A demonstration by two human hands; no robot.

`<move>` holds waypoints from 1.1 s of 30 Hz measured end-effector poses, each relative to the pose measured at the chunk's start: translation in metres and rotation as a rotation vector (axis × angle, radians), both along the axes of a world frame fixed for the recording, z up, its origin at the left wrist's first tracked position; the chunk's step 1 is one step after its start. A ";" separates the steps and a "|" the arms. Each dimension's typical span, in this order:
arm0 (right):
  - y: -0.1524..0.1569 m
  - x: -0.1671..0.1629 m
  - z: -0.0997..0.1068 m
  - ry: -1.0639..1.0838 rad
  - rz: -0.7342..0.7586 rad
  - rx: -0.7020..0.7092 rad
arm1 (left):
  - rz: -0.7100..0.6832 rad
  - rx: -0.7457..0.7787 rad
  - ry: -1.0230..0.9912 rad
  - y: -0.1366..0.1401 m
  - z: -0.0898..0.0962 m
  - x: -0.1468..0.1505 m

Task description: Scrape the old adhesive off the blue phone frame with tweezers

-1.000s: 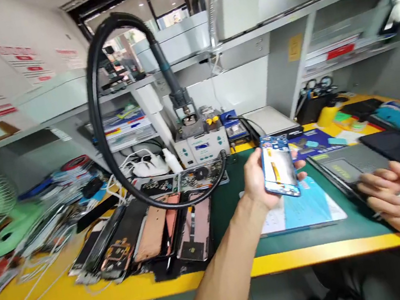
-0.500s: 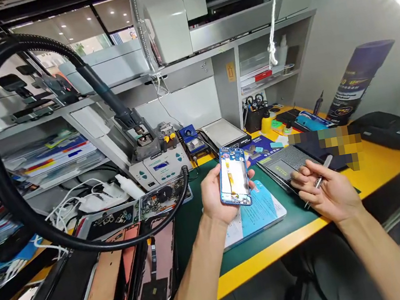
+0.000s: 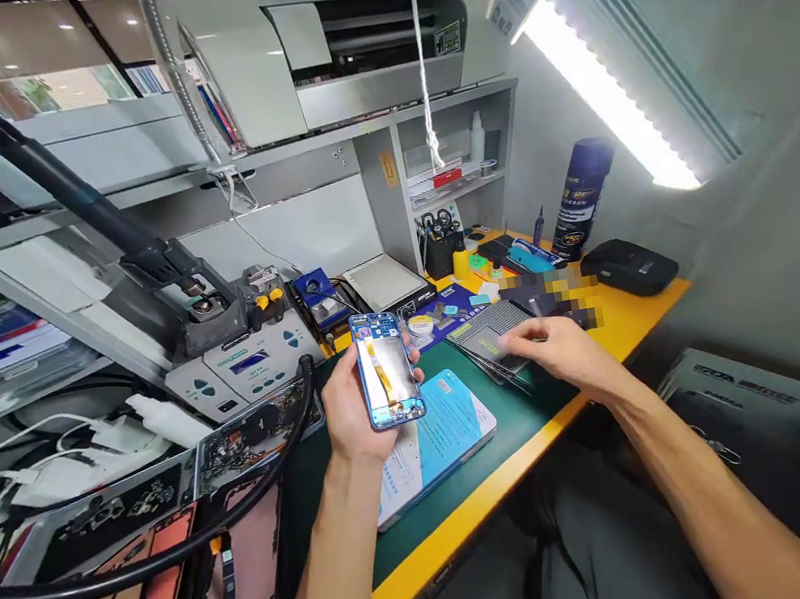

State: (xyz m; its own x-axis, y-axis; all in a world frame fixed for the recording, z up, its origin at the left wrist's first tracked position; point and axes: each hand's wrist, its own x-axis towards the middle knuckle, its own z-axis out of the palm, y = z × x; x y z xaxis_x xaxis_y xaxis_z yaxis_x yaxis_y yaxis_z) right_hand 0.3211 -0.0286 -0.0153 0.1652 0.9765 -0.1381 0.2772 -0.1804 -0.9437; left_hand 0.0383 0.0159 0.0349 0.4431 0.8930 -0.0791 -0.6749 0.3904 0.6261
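My left hand (image 3: 352, 403) is closed around the edges of a blue phone frame (image 3: 397, 371), held up over a blue-and-white box (image 3: 455, 427). The frame's inside faces me, with a yellow flex cable (image 3: 381, 373) running down it. Over on the right, my right hand (image 3: 560, 350) is closed in a pinch above a perforated dark pad (image 3: 482, 335). The end of a slim silver tool (image 3: 535, 306) sticks up behind its fingers; the rest is hidden. Thin metal tools (image 3: 504, 376) lie along the pad's near edge.
A green mat (image 3: 410, 551) covers part of the yellow bench. Opened phones and pink back panels (image 3: 244, 537) lie at left, crossed by a black hose (image 3: 147, 574). Behind stand a grey control station (image 3: 250, 364) and a spray can (image 3: 582, 200). A lit lamp (image 3: 611, 94) hangs at upper right.
The view has swung right, bringing the lamp in. My right hand has turned from palm-up to palm-down and reached over the perforated pad. My left hand still holds the phone frame.
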 end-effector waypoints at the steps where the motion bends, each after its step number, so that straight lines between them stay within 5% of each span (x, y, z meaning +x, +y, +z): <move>1: 0.004 -0.001 0.002 -0.122 -0.003 -0.027 | 0.002 0.010 -0.010 0.000 0.001 0.001; 7: 0.018 -0.025 0.003 -0.705 0.093 -0.097 | -0.056 0.010 -0.030 -0.008 0.001 0.009; 14: 0.030 -0.014 0.007 -1.077 0.116 -0.049 | -0.131 -0.007 -0.065 -0.006 0.001 0.006; 19: 0.037 -0.012 0.005 -1.150 0.054 0.061 | -0.168 0.004 0.009 -0.014 0.010 0.008; 27: 0.005 -0.075 -0.014 -1.141 -0.043 0.276 | -0.053 0.025 0.214 -0.035 0.043 0.012; 33: -0.002 -0.075 -0.030 -1.091 -0.186 0.340 | 0.099 -0.085 0.428 -0.123 0.065 -0.038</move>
